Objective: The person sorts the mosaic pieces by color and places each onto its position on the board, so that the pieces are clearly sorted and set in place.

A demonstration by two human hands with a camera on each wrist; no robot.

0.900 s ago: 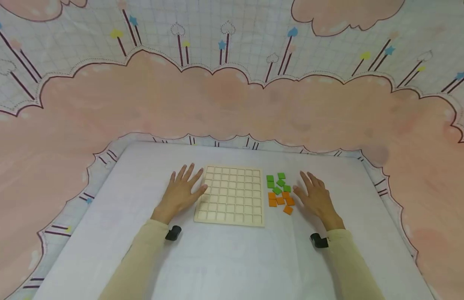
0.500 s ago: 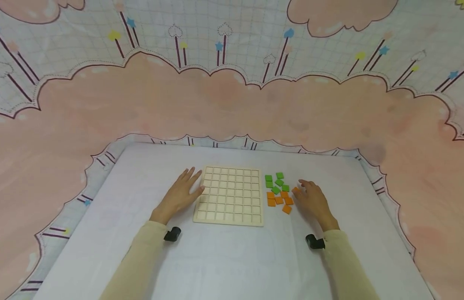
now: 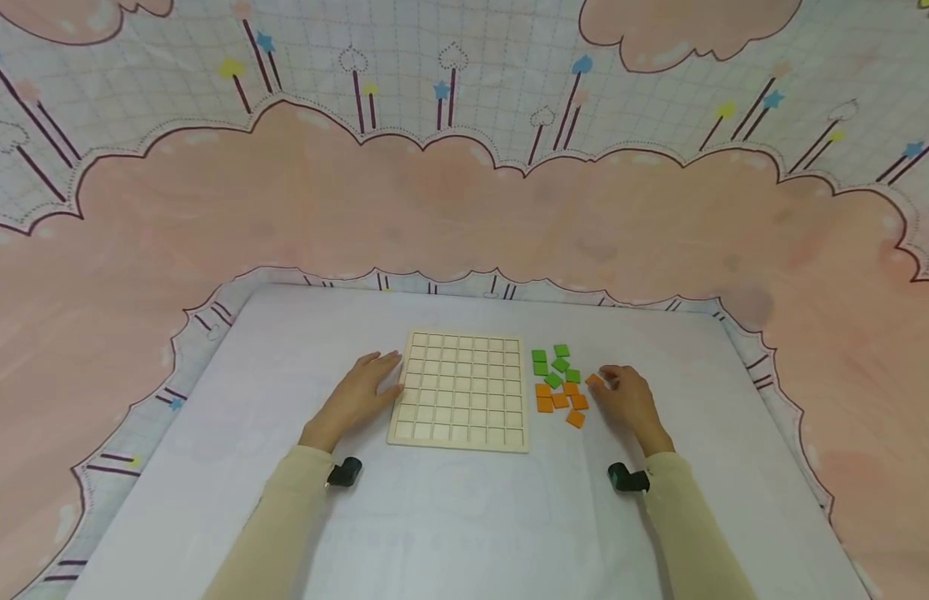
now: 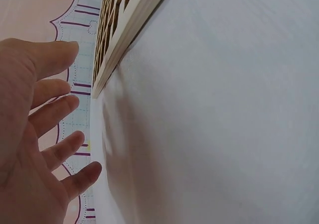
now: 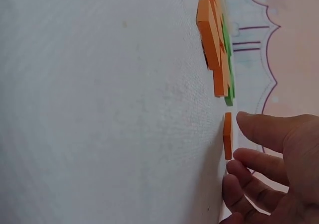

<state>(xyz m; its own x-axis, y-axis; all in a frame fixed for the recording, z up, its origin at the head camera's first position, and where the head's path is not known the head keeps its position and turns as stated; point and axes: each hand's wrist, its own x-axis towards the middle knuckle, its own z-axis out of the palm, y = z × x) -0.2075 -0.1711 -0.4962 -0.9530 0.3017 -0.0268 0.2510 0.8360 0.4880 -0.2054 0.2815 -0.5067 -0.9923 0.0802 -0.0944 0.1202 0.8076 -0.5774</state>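
Note:
A pale wooden board (image 3: 460, 392) with a grid of square recesses lies in the middle of the white table. My left hand (image 3: 353, 402) is beside its left edge; in the left wrist view the fingers (image 4: 65, 152) are spread and loosely bent, holding nothing. Right of the board lie green tiles (image 3: 560, 365) and, nearer me, orange tiles (image 3: 560, 401). My right hand (image 3: 633, 406) is at a separate orange tile (image 5: 228, 136), which lies flat. Its thumb (image 5: 264, 129) and bent index finger are close to that tile; contact cannot be told.
A white cloth-like surface covers the table (image 3: 464, 525). Behind it hangs a patterned backdrop (image 3: 449, 208) with peach clouds. A black wrist device (image 3: 346, 472) sits at my left cuff and another black device (image 3: 627, 478) at my right.
My right hand's fingers have bent inward and the hand has shifted slightly left, with the separate orange tile coming into sight at its thumb. My left fingers have drawn in slightly toward me.

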